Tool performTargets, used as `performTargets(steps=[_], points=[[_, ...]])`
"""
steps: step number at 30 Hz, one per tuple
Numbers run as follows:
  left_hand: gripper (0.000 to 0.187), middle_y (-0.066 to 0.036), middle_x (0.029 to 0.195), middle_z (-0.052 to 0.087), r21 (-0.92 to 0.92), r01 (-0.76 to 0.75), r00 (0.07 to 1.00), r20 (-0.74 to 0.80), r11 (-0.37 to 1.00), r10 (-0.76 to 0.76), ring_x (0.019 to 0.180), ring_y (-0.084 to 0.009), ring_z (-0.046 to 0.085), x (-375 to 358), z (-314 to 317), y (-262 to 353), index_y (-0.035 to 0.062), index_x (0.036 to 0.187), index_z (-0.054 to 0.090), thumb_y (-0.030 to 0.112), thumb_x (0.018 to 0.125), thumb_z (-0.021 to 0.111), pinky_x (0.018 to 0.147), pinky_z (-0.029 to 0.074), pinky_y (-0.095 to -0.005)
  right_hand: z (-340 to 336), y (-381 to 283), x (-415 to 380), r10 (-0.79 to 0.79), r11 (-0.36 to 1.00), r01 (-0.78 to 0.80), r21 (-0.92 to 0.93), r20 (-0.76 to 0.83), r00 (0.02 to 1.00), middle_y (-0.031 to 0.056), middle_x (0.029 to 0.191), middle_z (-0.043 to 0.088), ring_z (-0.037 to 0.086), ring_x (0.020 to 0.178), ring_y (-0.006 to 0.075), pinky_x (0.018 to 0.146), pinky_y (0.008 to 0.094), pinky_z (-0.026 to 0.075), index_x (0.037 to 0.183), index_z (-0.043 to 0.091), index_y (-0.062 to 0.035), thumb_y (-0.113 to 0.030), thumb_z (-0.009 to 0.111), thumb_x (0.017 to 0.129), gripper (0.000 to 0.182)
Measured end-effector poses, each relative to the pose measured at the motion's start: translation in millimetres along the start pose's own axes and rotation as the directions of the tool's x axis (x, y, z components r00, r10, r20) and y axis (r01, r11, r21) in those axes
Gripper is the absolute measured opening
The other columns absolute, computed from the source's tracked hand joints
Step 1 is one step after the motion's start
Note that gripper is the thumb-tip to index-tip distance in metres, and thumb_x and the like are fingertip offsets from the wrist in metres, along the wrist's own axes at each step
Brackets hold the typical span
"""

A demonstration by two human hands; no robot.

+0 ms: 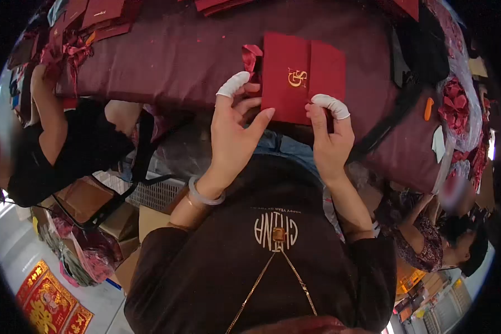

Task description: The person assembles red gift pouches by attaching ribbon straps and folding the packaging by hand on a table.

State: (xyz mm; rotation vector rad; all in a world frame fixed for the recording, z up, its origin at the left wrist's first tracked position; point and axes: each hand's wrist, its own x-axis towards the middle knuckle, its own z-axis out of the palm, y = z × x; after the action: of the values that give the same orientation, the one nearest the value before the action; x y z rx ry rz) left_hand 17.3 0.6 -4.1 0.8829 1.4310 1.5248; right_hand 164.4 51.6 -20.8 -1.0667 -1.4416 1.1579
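A flat red card folder (284, 94) with a gold monogram lies at the front edge of the dark red table covering. My left hand (234, 125) is at its left side, fingers apart, the thumb by the folder's lower left edge and a white cover on the index finger. A red ribbon (252, 58) shows just above those fingers, at the folder's left edge. On the folder's lower right part, my right hand (331, 125) pinches with thumb and fingers; a white cover is on one fingertip. What lies under the fingers is partly hidden.
Stacks of dark red folders (103, 14) lie at the upper left, beside ribbons (77, 51). An orange tool (428, 109) and bagged red bows (455, 106) are at the right. One person works at the left, another person is at the lower right. A grey crate (153, 195) stands below the table.
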Motion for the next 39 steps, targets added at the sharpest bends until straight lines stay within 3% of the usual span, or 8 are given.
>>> performTargets(steps=[3,7,12,19,25,29,34,39], points=[[0.055,-0.013,0.114,0.049,-0.021,0.015,1.0,0.023,1.0,-0.015,0.098,-0.0162,0.055,5,-4,0,-0.0004,0.127,0.037,-0.009,0.078,0.061,0.083,0.049,-0.0275,0,1,1,-0.097,0.991,0.099,-0.092,0.018,0.995,0.0081,0.087,0.06,0.058,0.084,0.0149,0.077,0.0248,0.043,0.094,0.059,0.0015,-0.005,0.062,0.083,0.012],[0.051,-0.013,0.11,0.052,-0.078,0.042,0.999,0.029,0.996,-0.039,0.098,-0.016,0.055,7,-6,-2,-0.0018,0.124,0.041,-0.011,0.078,0.059,0.084,0.048,-0.0268,-1,-8,4,-0.101,0.987,0.107,-0.117,0.057,0.993,0.0089,0.087,0.061,0.059,0.083,0.0167,0.076,0.0257,0.045,0.092,0.06,0.0006,-0.003,0.064,0.08,0.013],[0.047,-0.012,0.112,0.052,-0.2,0.124,0.992,0.047,0.972,-0.117,0.099,-0.0154,0.054,8,-12,-5,-0.0016,0.124,0.043,-0.008,0.081,0.06,0.085,0.047,-0.0256,-2,-23,16,-0.298,0.893,0.34,-0.296,0.18,0.938,0.011,0.088,0.062,0.061,0.081,0.0216,0.072,0.0292,0.048,0.09,0.062,0.0,0.001,0.067,0.075,0.016],[0.045,-0.006,0.108,0.05,-0.325,0.234,0.972,0.096,0.916,-0.214,0.094,-0.0106,0.052,13,-19,-5,-0.0014,0.123,0.044,-0.009,0.081,0.058,0.084,0.045,-0.022,7,-37,33,-0.263,0.926,0.302,-0.227,0.186,0.947,0.0109,0.088,0.062,0.062,0.08,0.0226,0.071,0.0294,0.049,0.088,0.062,0.0,0.001,0.068,0.074,0.016],[0.045,-0.004,0.107,0.049,-0.335,0.202,0.978,0.11,0.92,-0.174,0.094,-0.0099,0.05,15,-17,-5,0.0014,0.122,0.045,-0.01,0.08,0.058,0.084,0.044,-0.0209,9,-31,37,-0.247,0.911,0.31,-0.273,0.24,0.939,0.0096,0.086,0.062,0.062,0.078,0.0234,0.069,0.0306,0.048,0.087,0.063,-0.0017,-0.005,0.067,0.076,0.012],[0.046,-0.005,0.107,0.049,-0.237,0.198,0.979,0.089,0.951,-0.182,0.093,-0.0102,0.051,14,-13,-4,0.0014,0.123,0.045,-0.009,0.08,0.059,0.083,0.044,-0.0211,11,-24,35,-0.173,0.878,0.277,-0.39,0.282,0.944,0.0083,0.084,0.062,0.059,0.077,0.0254,0.068,0.0346,0.045,0.084,0.063,-0.0045,-0.013,0.066,0.077,0.012],[0.048,-0.007,0.11,0.05,-0.196,0.162,0.986,0.07,0.967,-0.151,0.096,-0.012,0.052,12,-11,-4,0.0012,0.124,0.044,-0.009,0.079,0.059,0.083,0.045,-0.023,11,-16,34,-0.263,0.789,0.398,-0.468,0.328,0.907,0.0077,0.085,0.061,0.058,0.077,0.0234,0.068,0.0346,0.041,0.085,0.063,-0.0063,-0.015,0.065,0.078,0.011],[0.051,-0.012,0.114,0.053,-0.19,0.132,0.99,0.071,0.973,-0.121,0.099,-0.0161,0.054,12,-8,-6,-0.0006,0.124,0.043,-0.008,0.078,0.062,0.084,0.046,-0.0258,9,-15,35,-0.239,0.733,0.434,-0.524,0.399,0.885,0.0077,0.085,0.06,0.057,0.077,0.0247,0.067,0.0349,0.041,0.085,0.062,-0.0067,-0.015,0.063,0.079,0.01]])
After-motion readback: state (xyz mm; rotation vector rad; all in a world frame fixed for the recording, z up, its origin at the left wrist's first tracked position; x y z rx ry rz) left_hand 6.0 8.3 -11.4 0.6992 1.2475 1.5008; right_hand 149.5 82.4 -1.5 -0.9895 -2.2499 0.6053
